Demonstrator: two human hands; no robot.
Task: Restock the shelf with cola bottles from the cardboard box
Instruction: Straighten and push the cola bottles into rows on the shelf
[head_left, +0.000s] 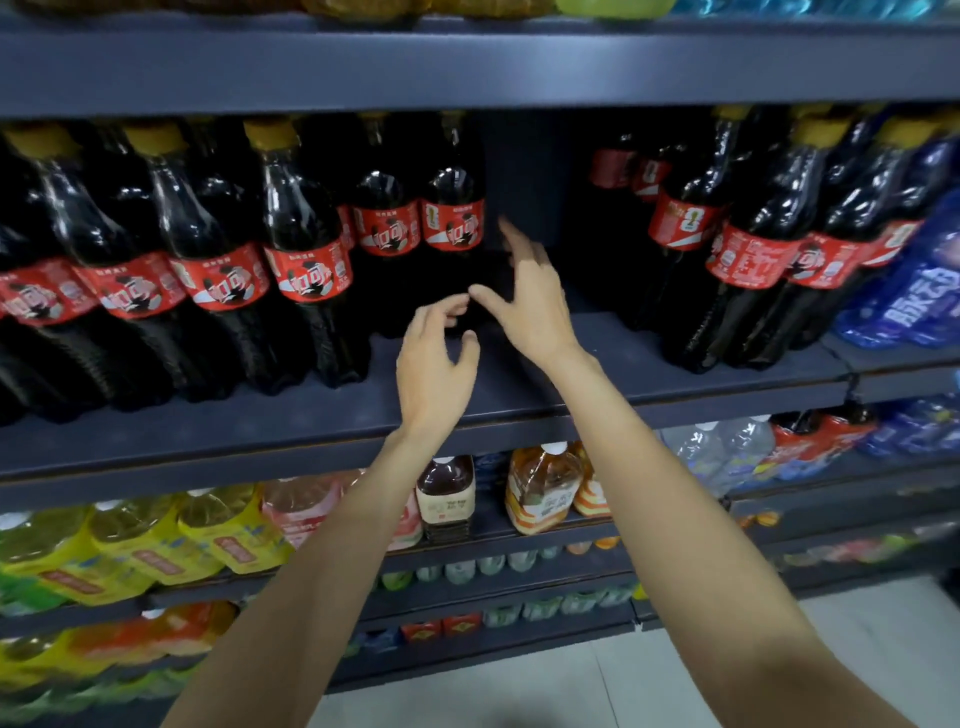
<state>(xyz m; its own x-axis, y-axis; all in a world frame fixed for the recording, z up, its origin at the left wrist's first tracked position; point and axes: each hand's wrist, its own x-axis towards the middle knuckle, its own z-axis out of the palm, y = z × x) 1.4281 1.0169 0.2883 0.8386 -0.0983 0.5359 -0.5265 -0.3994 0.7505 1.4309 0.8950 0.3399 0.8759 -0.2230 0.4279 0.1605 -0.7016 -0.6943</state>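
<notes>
Dark cola bottles with red labels and yellow caps fill the left part of the dark shelf (597, 384), among them a bottle (306, 260) at the front and a bottle (453, 218) set further back. More cola bottles (753, 249) stand on the right. Between the two groups is a gap. My left hand (436, 364) hovers over the shelf board in that gap, fingers loosely curled, holding nothing. My right hand (530, 306) reaches into the gap beside the set-back bottle, fingers spread and empty. No cardboard box is in view.
Blue-wrapped bottle packs (914, 301) sit at the far right of the shelf. Lower shelves hold tea bottles (445, 499), orange-labelled bottles (540, 493) and yellow-green drinks (156, 551). A shelf board (467, 67) runs overhead. Light floor tiles (675, 686) lie below.
</notes>
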